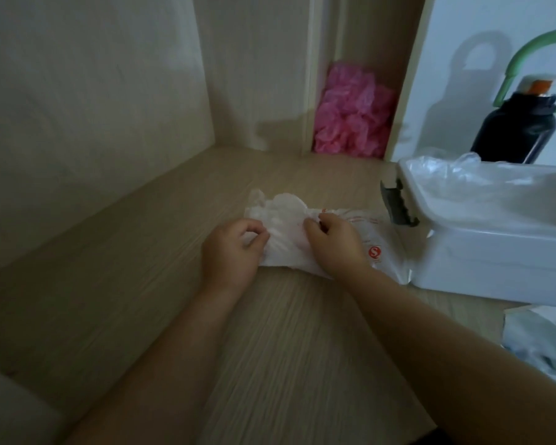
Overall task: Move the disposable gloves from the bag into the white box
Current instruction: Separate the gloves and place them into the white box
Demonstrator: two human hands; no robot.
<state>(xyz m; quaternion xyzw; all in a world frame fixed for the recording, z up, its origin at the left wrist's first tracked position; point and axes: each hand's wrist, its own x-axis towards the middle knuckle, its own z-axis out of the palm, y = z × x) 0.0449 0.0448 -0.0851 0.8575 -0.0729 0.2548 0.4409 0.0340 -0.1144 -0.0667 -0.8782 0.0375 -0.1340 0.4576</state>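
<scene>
On the pale wood worktop (pixel 142 284) in a panelled corner, the bag (pixel 379 239) lies just left of the white box (pixel 495 261). Its long axis runs left to right, and its mouth seems to point away from the box. Our left hand (pixel 230 248) has a pinching grip on the gloves (pixel 286 210) spilling out; our right hand (pixel 333 242) pinches the bag. We should pin the bag and draw the wad out whole.

Both forearms are extended forward and angled inward toward the bag (pixel 382 239). The left grip (pixel 230 248) is set at the bag's left end, knuckles up, fingers curled, with thin plastic pinched between thumb and fingertips. The right grip (pixel 333 244) is laid over the bag's middle, wrist straight, fingers curled and pinched onto its upper surface.
</scene>
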